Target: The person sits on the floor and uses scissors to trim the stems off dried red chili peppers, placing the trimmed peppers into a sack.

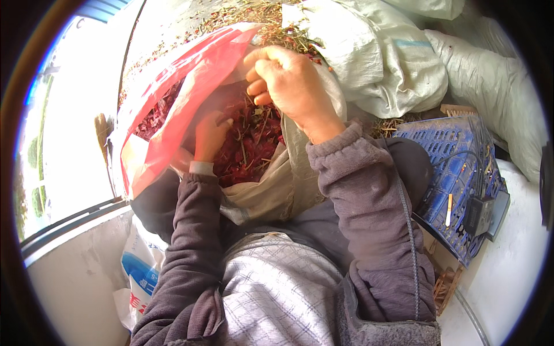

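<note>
An open woven sack (298,173) between my legs holds dark red dried plant pieces (246,151) mixed with straw-like stems. My left hand (212,134) is down inside the sack's mouth at the left of these pieces; its fingertips are partly hidden, so its hold is unclear. Above the far right part of the sack, my right hand (277,75) is raised with its fingers curled, thumb near the index finger; whether something small is pinched there cannot be told. To the left stands a red and white plastic bag (160,151), with more red pieces visible inside it.
Full white woven sacks (381,56) lie at the back right. A blue plastic crate (450,173) at my right bears a cigarette (449,209) and a black power adapter (479,215). Loose stems (268,26) litter the floor behind. A printed white bag (140,264) lies at my left.
</note>
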A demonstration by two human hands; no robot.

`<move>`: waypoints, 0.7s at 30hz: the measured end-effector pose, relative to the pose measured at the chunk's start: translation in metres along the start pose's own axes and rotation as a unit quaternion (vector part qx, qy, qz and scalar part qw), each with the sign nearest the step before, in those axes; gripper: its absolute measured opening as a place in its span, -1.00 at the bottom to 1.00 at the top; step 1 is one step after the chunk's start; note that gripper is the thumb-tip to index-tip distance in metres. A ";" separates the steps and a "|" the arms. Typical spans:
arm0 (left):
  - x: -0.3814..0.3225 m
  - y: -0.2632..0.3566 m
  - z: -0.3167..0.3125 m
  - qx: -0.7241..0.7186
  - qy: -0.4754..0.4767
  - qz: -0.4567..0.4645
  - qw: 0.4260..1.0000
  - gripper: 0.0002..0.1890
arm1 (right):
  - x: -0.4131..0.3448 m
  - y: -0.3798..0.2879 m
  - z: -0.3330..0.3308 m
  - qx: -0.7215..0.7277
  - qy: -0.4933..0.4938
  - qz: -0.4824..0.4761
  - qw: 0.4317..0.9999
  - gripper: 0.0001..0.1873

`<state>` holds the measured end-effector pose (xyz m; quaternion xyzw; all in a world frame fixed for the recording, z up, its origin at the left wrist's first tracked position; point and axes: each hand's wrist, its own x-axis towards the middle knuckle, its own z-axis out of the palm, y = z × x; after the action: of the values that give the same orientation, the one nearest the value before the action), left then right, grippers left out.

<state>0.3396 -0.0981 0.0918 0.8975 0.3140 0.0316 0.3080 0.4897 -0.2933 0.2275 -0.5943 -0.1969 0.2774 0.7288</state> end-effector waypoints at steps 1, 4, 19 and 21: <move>-0.010 0.003 -0.005 -0.093 -0.010 -0.022 0.995 -0.77 | 0.000 0.009 0.001 -0.047 -0.011 -0.008 0.999 -0.81; -0.034 0.016 -0.018 -0.322 -0.040 -0.076 0.943 -0.78 | 0.002 0.038 0.008 -0.370 -0.018 -0.178 0.912 -0.68; -0.075 0.045 -0.033 -0.551 0.033 -0.160 0.818 -0.73 | -0.036 0.071 0.048 -0.469 -0.233 -0.099 0.846 -0.52; -0.081 0.042 -0.030 -0.552 0.020 -0.154 0.819 -0.74 | -0.040 0.074 0.054 -0.475 -0.238 -0.102 0.841 -0.51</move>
<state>0.2902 -0.1554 0.1510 0.5159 0.3846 0.1698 0.7464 0.4132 -0.2681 0.1689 -0.7597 -0.5320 0.2067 0.3117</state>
